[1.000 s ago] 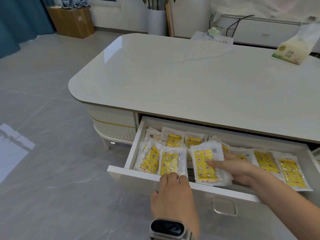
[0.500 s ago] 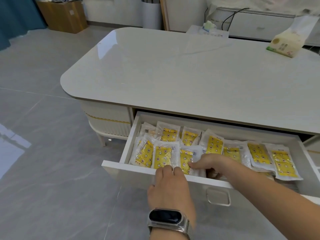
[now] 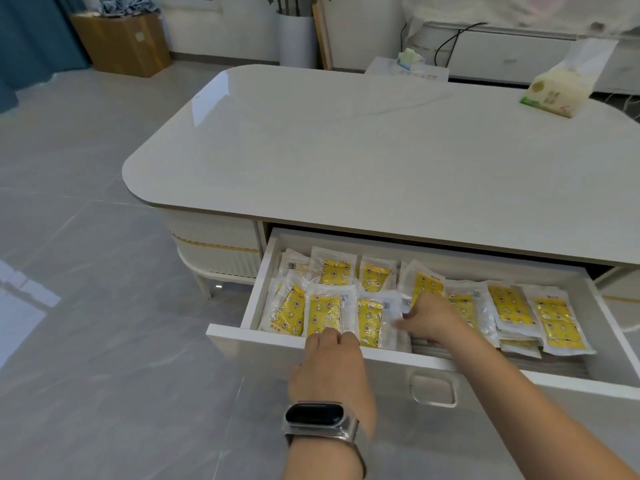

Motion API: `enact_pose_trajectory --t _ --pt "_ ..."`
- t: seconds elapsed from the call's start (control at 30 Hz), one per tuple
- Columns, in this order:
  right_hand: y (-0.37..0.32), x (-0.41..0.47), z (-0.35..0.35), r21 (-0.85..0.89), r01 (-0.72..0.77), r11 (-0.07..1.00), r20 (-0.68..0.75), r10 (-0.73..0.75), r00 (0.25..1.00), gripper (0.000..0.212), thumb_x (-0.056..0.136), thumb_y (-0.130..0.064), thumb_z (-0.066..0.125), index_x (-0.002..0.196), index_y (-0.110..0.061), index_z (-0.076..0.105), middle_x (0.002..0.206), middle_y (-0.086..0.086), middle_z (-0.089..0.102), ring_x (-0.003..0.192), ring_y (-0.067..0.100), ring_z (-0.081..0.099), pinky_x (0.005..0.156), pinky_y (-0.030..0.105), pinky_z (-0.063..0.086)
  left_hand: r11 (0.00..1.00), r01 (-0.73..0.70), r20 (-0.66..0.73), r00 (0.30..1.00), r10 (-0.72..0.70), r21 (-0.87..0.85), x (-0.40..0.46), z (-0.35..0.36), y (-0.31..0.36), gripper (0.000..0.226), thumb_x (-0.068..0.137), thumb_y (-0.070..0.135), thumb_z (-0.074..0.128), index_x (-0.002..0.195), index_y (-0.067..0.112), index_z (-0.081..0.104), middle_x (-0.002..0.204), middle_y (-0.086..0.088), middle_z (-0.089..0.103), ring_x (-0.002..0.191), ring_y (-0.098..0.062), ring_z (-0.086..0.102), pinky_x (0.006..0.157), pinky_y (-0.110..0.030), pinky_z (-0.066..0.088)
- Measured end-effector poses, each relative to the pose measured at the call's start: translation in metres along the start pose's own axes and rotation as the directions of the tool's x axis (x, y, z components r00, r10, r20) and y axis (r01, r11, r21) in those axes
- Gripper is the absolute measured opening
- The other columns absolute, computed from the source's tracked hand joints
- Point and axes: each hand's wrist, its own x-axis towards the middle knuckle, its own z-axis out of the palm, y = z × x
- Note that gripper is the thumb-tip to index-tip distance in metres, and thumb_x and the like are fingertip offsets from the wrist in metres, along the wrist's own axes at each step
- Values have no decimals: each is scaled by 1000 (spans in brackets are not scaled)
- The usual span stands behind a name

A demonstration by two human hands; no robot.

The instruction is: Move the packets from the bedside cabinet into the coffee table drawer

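The white coffee table drawer (image 3: 277, 341) stands pulled open and holds several clear packets with yellow printed contents (image 3: 512, 306), lying in overlapping rows. My left hand (image 3: 329, 368), with a watch on its wrist, grips the top edge of the drawer front, fingers curled over it. My right hand (image 3: 429, 317) reaches into the middle of the drawer and pinches the clear right edge of one packet (image 3: 370, 320). That packet sits in the front row, beside two others on its left. The bedside cabinet is out of view.
The coffee table top (image 3: 346, 150) overhangs the back of the drawer. A tissue pack (image 3: 557, 91) stands at its far right. A recessed handle (image 3: 433, 389) is set in the drawer front. Grey tiled floor (image 3: 104, 341) spreads to the left; a cardboard box (image 3: 121, 43) stands far back.
My right hand has brought the packet from the drawer's middle leftwards into the front row, next to the two left packets. My left hand has stayed on the drawer front.
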Motion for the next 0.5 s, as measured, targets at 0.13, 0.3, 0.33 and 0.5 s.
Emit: enact_pose_trajectory --t 0.13,0.3,0.33,0.5 --pt "10 -76 -21 175 315 933 -487 -196 851 33 89 -40 62 60 -26 59 57 -12 62 53 2 55 53 19 38 999 -21 -94 995 17 -45 -3 -5 -1 32 95 16 45 126 25 49 131 5 43 124 -16 39 95 -31 45" --pt "35 -130 -12 -95 242 966 -60 -248 967 51 89 -54 53 55 -18 61 44 -7 54 45 7 53 50 18 39 997 -75 1 997 75 -29 -5 -9 6 28 97 17 43 123 23 54 123 -1 54 112 -21 54 91 -36 49" --pt "38 -127 -5 -140 248 959 -103 -263 959 47 90 -52 54 58 -18 60 44 -5 48 47 9 49 51 20 34 993 -117 22 993 117 -15 -6 -9 9 29 97 17 44 124 23 54 125 -2 53 112 -21 54 92 -38 49" --pt "36 -107 15 73 248 966 -286 -218 933 62 91 -37 62 39 -17 33 37 -1 32 45 13 35 48 20 30 969 -246 -7 969 246 2 -13 -10 23 29 97 20 45 125 23 53 129 -1 49 117 -22 50 90 -37 48"
